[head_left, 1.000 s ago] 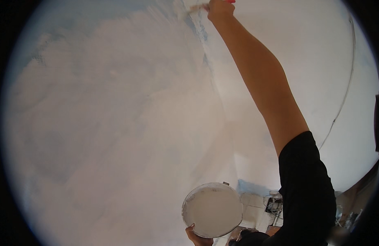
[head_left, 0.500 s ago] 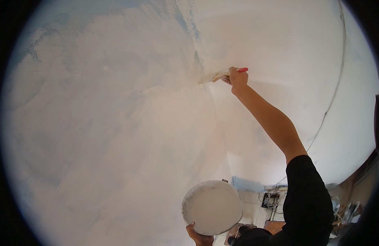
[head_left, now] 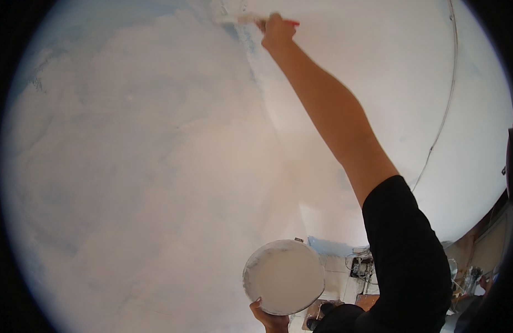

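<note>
The right hand [head_left: 277, 30], its grip closed on a red-handled brush [head_left: 251, 20], presses bristles to the white wall [head_left: 134, 166] high at the corner. The left hand [head_left: 270, 317] grips a round paint bucket [head_left: 284, 276] from below. A thin cable [head_left: 442, 111] runs down the right wall; clutter crowds the floor [head_left: 359, 266] below.

View: single head-worn fisheye, no second view.
Facing: tilted up at a white wall [head_left: 129, 183] filling left and centre.
Nearness: wall close; floor clutter [head_left: 362, 266] lower right.
</note>
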Available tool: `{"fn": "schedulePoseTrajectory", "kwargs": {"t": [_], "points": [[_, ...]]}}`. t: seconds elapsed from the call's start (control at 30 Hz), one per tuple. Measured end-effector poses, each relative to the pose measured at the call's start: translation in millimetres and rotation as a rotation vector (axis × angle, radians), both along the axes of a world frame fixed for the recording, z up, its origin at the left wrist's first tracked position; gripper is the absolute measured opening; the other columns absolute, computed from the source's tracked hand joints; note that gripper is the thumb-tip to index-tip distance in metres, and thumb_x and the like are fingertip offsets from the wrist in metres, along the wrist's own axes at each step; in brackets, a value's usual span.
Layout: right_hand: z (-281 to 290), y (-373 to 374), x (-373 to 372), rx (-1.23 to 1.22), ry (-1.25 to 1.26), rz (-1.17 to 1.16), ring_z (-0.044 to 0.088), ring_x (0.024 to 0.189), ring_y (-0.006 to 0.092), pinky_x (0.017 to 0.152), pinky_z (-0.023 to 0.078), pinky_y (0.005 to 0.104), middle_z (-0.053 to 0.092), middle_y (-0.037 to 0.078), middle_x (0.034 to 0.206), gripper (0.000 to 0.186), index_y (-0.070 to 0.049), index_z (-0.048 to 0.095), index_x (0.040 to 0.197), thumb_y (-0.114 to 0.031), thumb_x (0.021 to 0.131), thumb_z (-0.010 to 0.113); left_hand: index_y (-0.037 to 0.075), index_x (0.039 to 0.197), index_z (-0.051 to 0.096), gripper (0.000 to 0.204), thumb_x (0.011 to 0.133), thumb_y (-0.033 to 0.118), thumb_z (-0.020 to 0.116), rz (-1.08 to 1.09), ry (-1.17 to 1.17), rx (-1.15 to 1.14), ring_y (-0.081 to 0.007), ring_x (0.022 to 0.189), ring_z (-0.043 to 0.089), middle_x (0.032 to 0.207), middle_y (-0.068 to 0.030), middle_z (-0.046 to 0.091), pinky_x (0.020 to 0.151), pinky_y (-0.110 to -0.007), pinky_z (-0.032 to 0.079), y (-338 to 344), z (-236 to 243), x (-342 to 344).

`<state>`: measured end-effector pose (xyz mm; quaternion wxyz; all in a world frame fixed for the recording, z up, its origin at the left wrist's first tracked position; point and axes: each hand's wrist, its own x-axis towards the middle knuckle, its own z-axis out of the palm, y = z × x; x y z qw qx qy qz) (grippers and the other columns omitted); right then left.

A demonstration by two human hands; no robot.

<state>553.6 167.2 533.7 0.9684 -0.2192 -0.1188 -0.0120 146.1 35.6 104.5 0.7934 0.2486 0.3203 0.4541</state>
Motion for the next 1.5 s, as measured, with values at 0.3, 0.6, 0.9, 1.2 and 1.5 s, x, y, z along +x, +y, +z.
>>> {"fn": "schedulePoseTrajectory", "kwargs": {"t": [0.3,0.6,0.9,1.2,1.5], "points": [[-219.2,7.7,30.7,0.013,0.239,0.084,0.061,0.058,0.0216,0.05,0.053,0.0295,0.058,0.014,0.079,0.018,0.005,0.049,0.089,-0.008,0.079,0.056,0.006,0.12,0.043,0.064,0.068,0.043,0.045,-0.002,-0.013,0.045,-0.0268,0.105,0.048,0.114,-0.0086,0.049,0.082,-0.041,0.041,8.1,-12.7,-2.0],[-111.6,-18.5,60.9,-0.779,-0.023,-0.182,0.064,0.07,0.0241,0.057,0.052,0.0323,0.061,0.018,0.089,0.034,0.007,0.053,0.093,-0.02,0.074,0.06,0.006,0.122,0.043,0.064,0.069,0.043,0.043,-0.008,0.115,0.025,-0.0272,0.106,0.048,0.115,-0.0095,0.049,0.084,-0.041,0.041,-2.9,7.2,5.8],[8.3,-18.8,19.2,0.236,0.033,0.208,0.062,0.073,0.0221,0.058,0.053,0.0293,0.058,0.015,0.091,0.019,0.001,0.051,0.094,0.0,0.076,0.055,0.004,0.122,0.042,0.067,0.067,0.042,0.046,-0.003,0.004,0.091,-0.0284,0.104,0.049,0.113,-0.0102,0.05,0.082,-0.041,0.041,-5.6,3.7,5.7],[-272.0,25.3,43.3,-0.111,0.279,0.2,0.063,0.074,0.0239,0.061,0.058,0.033,0.059,0.014,0.084,0.019,0.006,0.049,0.09,-0.008,0.078,0.055,0.005,0.122,0.042,0.066,0.066,0.041,0.047,-0.006,-0.028,0.042,-0.0283,0.105,0.048,0.114,-0.0099,0.049,0.082,-0.042,0.041,0.2,6.0,0.0],[-45.0,30.3,39.0,-0.557,-0.244,-0.389,0.06,0.085,0.0267,0.062,0.052,0.0347,0.055,0.021,0.103,0.056,0.007,0.039,0.116,-0.023,0.073,0.06,0.004,0.119,0.045,0.062,0.069,0.041,0.044,-0.073,0.0,0.062,-0.0266,0.103,0.05,0.111,-0.0099,0.051,0.081,-0.04,0.042,2.1,8.4,0.4]]}}
